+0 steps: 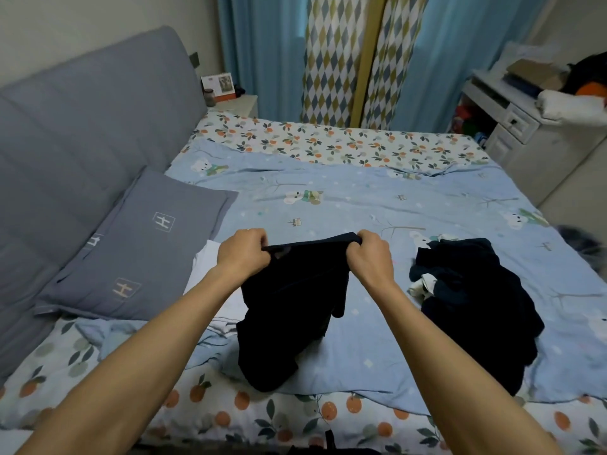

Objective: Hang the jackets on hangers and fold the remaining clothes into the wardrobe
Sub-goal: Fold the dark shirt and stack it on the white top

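A black garment [289, 310] hangs from both my hands above the bed, its lower part bunched on the blue quilt [377, 205]. My left hand [243, 254] grips its top edge at the left, and my right hand [371, 257] grips the same edge at the right. To the right lies a heap of dark clothes [476, 303] with a bit of white fabric in it. A white cloth [203, 267] shows under my left forearm, beside the pillow.
A grey pillow [138, 247] leans on the grey padded headboard [82, 133] at the left. Blue and diamond-patterned curtains [335, 57] hang behind the bed. At the right stands a white desk [512, 126] piled with things, and a small nightstand [239, 103] sits at the far left corner.
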Demonstrator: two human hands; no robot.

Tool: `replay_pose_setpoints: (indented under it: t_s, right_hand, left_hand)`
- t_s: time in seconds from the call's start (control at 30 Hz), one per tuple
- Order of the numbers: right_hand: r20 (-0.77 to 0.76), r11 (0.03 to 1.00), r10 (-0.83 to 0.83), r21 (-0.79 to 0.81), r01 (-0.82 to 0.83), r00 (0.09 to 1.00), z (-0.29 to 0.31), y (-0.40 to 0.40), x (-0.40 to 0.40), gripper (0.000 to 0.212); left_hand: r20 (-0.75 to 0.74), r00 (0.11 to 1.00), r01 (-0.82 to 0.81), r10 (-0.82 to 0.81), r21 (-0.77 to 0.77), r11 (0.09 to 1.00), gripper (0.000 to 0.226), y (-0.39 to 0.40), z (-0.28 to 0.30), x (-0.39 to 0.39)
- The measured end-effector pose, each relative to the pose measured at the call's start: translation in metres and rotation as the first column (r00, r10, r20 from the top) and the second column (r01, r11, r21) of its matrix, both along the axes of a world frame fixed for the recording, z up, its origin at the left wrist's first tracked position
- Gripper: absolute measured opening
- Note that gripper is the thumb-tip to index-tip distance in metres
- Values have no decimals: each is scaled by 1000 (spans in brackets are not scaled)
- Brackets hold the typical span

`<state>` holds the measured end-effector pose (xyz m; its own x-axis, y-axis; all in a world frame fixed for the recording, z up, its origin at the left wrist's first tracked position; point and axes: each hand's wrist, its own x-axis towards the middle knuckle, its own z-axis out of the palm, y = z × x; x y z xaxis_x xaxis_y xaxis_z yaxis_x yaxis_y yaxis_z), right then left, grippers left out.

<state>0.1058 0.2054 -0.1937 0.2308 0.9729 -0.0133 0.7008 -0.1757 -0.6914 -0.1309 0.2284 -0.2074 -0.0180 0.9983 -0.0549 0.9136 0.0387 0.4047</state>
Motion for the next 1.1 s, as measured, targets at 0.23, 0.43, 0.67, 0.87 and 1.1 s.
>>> replay_pose_setpoints:
  t_s: [0.23,0.43,0.67,0.87,1.1]
  right_hand:
    - [144,981,-124,-134,143,982,-20,-20,22,42]
    - [265,961,175,-254,-106,948,-43,-40,20,37]
    - [178,954,17,-296,37,984,-67,-59,34,41]
    - [252,948,-162,-229,222,954,-66,-98,86,33]
    - [-430,976,-215,-115,183,877,-54,-197,138,30]
  left_hand:
    - [-19,945,-324,328,-221,920,13,-8,-57,-23]
    - [642,447,-329,623,-531,781,19,-10,-83,6]
    - [638,649,-298,414,-288,910,11,-31,-69,46]
    - [214,949,-223,230,-60,973,30,-77,-62,44]
    - [567,727,-307,387,-236,922,36,-174,-43,90]
